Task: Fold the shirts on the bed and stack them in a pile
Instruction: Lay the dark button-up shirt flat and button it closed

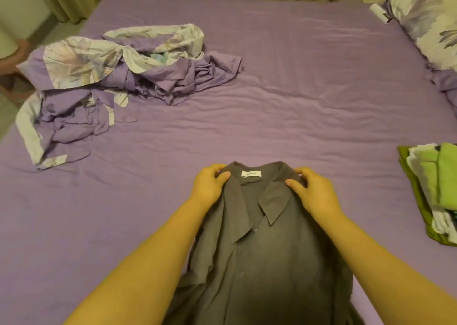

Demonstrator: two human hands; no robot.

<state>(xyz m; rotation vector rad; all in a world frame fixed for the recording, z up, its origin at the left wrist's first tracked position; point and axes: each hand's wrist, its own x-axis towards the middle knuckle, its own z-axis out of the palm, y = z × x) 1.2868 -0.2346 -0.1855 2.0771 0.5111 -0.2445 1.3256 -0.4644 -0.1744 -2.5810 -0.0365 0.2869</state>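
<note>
Grey cloth is pinched in both hands: the left hand (pixel 210 186) grips the left shoulder of the shirt (pixel 259 250) beside the collar, thumb on top and fingers curled under the fabric, and the right hand (pixel 314 193) clamps the right shoulder in the same way. Both forearms reach forward from the near edge of the bed (pixel 296 89), roughly parallel, with the wrists turned slightly inward toward the collar. The shirt lies front up at the near edge, between the arms, its collar spread open and a small white label (pixel 251 174) showing inside the neck; its body runs back toward the person and out of view. At the right edge of the bed sits a pile of folded clothes (pixel 435 191), green and white. Near the far left corner lies a crumpled quilt cover (pixel 111 77), purple with a pale leaf print. A pillow (pixel 427 20) in matching print rests at the far right corner.
</note>
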